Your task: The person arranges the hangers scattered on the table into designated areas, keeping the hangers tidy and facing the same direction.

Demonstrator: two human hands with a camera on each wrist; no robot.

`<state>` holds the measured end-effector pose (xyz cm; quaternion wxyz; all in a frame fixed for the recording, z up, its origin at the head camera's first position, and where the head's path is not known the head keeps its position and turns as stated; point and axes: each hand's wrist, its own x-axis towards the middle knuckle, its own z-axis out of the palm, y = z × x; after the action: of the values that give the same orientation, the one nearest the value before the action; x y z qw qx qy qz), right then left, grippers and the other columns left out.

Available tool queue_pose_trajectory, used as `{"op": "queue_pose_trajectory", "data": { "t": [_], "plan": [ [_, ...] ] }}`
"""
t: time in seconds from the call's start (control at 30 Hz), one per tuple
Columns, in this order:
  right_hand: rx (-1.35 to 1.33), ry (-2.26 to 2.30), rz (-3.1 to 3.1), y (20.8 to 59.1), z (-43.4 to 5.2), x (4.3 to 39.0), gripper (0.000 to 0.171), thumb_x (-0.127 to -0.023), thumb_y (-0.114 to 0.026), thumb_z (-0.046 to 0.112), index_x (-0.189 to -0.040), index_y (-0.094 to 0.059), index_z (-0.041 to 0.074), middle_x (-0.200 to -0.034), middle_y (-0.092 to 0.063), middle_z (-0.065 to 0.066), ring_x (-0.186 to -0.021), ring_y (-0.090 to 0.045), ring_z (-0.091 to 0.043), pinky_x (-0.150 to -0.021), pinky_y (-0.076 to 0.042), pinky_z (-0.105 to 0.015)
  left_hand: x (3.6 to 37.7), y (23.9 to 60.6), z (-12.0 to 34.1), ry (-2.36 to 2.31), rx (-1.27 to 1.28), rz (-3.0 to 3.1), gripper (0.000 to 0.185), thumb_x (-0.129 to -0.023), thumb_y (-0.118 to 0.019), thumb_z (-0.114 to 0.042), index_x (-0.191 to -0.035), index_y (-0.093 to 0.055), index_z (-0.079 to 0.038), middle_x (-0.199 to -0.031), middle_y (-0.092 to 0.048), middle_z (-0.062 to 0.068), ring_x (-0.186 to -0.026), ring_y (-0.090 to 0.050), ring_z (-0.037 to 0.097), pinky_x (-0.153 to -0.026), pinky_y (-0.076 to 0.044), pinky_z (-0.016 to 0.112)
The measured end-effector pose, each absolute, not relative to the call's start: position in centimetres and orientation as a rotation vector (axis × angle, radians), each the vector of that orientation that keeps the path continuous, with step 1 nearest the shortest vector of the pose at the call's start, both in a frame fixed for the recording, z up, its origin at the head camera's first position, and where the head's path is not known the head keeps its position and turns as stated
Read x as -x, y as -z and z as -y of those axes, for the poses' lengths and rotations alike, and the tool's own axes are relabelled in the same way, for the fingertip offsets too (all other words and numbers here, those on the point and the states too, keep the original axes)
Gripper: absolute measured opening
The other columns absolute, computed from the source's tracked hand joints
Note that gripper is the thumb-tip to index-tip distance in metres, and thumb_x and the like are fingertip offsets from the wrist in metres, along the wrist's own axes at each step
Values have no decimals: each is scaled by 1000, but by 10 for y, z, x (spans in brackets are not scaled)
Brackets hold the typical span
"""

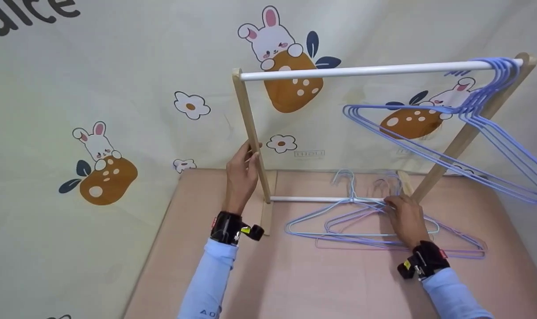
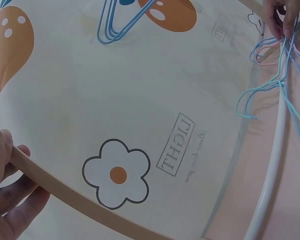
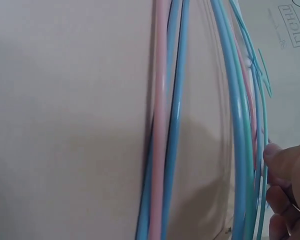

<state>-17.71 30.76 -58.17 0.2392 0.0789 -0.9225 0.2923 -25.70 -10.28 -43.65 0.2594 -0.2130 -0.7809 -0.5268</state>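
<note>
Two hands at work | left hand (image 1: 242, 170) grips rack post (image 1: 250, 133), steadying it | right hand (image 1: 405, 218) pinches hangers (image 1: 374, 226) on bench (image 1: 295, 274)

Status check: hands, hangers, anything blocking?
Left hand grips rack's left post. Right hand pinches necks of loose hangers lying on the table. Blue hangers hang at rail's right end; rest of rail bare.

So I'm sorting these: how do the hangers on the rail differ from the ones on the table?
The hangers on the rail hang by their hooks, all lilac-blue, untouched. The hangers on the table lie flat in a loose pile, mixing light blue, pink and lilac, with the right hand on them. Both sets are thin wire.
</note>
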Motion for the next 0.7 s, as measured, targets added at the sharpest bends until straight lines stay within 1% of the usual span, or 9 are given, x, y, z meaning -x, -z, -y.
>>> {"op": "queue_pose_trajectory", "data": {
  "t": [0.13, 0.27, 0.33, 0.53, 0.7],
  "plan": [
    [-234, -783, 2550, 581, -304, 180, 18, -75, -76, 0, -91, -69, 2, -83, -63, -10, -75, -54, -30, -68, -42, -45, 257, 437, 102, 1427, 571, 2125, 32, -96, -51, -4, -127, -53, 0, -117, -60, 13, -107, -57, 24, -82, -52, 31],
    [-220, -758, 2562, 582, -301, 182, 14, -74, -75, -3, -86, -69, 2, -80, -62, -10, -74, -55, -29, -67, -43, -44, 256, 437, 102, 1429, 556, 2157, 32, -97, -50, -10, -128, -53, -2, -118, -61, 6, -107, -57, 17, -83, -51, 27],
    [-215, -748, 2561, 583, -300, 182, 13, -74, -75, -4, -84, -69, 2, -78, -61, -9, -73, -55, -29, -66, -43, -43, 256, 437, 102, 1431, 554, 2161, 33, -97, -50, -10, -129, -52, -3, -117, -61, 5, -107, -57, 17, -83, -51, 26],
    [-225, -747, 2541, 584, -297, 182, 12, -75, -73, -6, -82, -67, 2, -75, -59, -9, -72, -53, -30, -64, -42, -43, 256, 436, 104, 1438, 567, 2146, 34, -97, -50, -9, -130, -52, -5, -117, -60, 8, -107, -57, 20, -83, -52, 28],
    [-218, -766, 2540, 583, -298, 181, 16, -74, -68, -11, -84, -67, 2, -77, -59, -9, -73, -53, -30, -65, -42, -44, 257, 435, 105, 1410, 558, 2164, 31, -97, -49, -8, -127, -53, -2, -117, -60, 8, -108, -57, 16, -84, -51, 26]
  ]
}}
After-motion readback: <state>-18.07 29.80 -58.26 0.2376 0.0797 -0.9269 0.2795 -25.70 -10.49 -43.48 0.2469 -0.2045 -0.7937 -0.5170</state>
